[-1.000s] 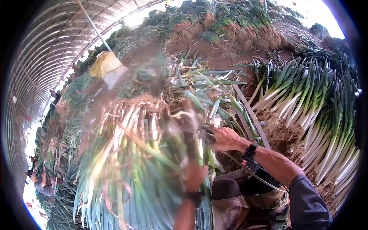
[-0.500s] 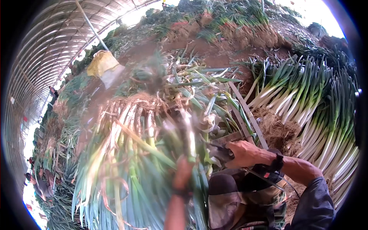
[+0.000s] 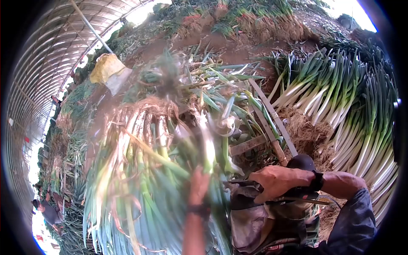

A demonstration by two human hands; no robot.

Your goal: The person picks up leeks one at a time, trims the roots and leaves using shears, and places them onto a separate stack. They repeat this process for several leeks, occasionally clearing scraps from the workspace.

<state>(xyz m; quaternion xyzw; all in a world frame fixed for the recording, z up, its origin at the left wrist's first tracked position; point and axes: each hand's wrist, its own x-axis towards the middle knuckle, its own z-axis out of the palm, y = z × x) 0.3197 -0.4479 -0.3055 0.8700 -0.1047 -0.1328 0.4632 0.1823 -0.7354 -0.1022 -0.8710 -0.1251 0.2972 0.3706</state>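
Fingers of the left hand [image 3: 198, 185] clamped round a pale-stemmed leek [image 3: 207, 142] at the right edge of the heap [image 3: 144, 178], the right hand [image 3: 276, 182] gripped a dark tool [image 3: 241, 184] just beside, whiter leeks [image 3: 340, 106] lay farther right, and a hard tug could have split that stalk where leaves [image 3: 170, 216] tangled

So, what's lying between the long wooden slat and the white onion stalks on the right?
A brown tangle of roots lies between the long slat and the white stalks, seen in the head view.
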